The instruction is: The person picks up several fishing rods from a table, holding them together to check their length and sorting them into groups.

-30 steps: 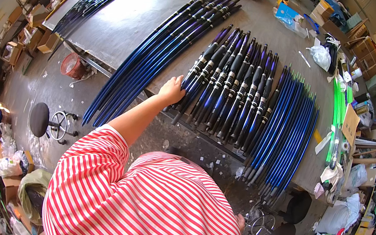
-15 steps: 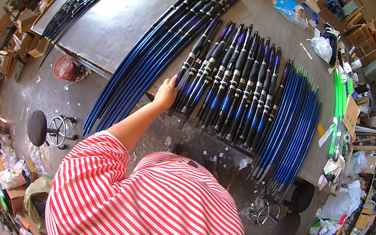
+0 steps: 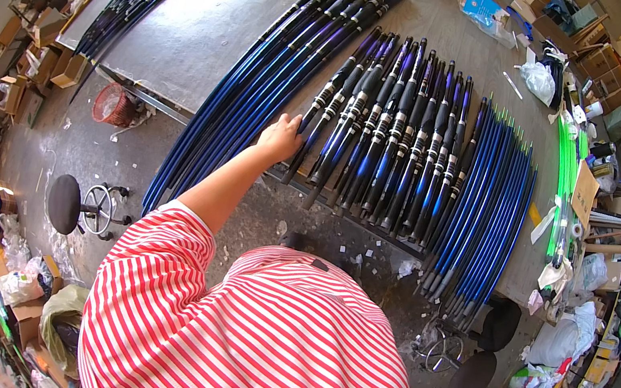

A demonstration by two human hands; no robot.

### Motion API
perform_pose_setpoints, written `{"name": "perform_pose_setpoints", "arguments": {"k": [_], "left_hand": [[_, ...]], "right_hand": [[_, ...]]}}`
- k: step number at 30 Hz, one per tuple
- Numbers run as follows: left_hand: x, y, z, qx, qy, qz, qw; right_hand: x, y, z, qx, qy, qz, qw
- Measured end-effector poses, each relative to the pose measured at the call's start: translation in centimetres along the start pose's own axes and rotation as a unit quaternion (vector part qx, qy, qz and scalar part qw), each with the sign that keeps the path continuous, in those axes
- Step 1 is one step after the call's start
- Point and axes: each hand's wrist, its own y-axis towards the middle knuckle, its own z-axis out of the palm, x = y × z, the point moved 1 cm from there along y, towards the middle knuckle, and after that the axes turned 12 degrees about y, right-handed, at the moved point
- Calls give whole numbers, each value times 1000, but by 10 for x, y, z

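My left hand [image 3: 281,138] reaches to the table's near edge. Its fingers are bent round the lower end of the leftmost thick fishing rod handle [image 3: 330,87], though the exact grip is partly hidden. To its right lies a row of similar rod handles [image 3: 398,118], dark with black grips, silver rings and blue-purple shading, their lower ends jutting over the edge. Left of the hand, long dark-blue rods [image 3: 240,98] lie fanned, their near ends overhanging. Thin blue rod sections [image 3: 479,204] with green tips lie farther right. My right hand is outside the picture.
The grey table [image 3: 181,35] also carries another rod bundle [image 3: 133,3] at far left and green rods [image 3: 563,165] at right. A red basket [image 3: 113,104] and a wheeled stool [image 3: 65,204] stand on the floor to the left. Another stool [image 3: 473,374] is at lower right.
My left hand has moved slightly away from me and to the right. The leftmost rod handle has shifted away with it, its lower end now at the hand. The view has shifted slightly.
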Motion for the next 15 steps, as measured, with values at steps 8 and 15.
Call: {"name": "perform_pose_setpoints", "arguments": {"k": [8,15], "left_hand": [[-48,-9,-30,-86,-50,-10,995],[-79,-8,3,-24,-68,13,997]], "right_hand": [[-5,-2,-1,8,-5,-1,1000],[-10,-8,0,8,-6,1,1000]]}}
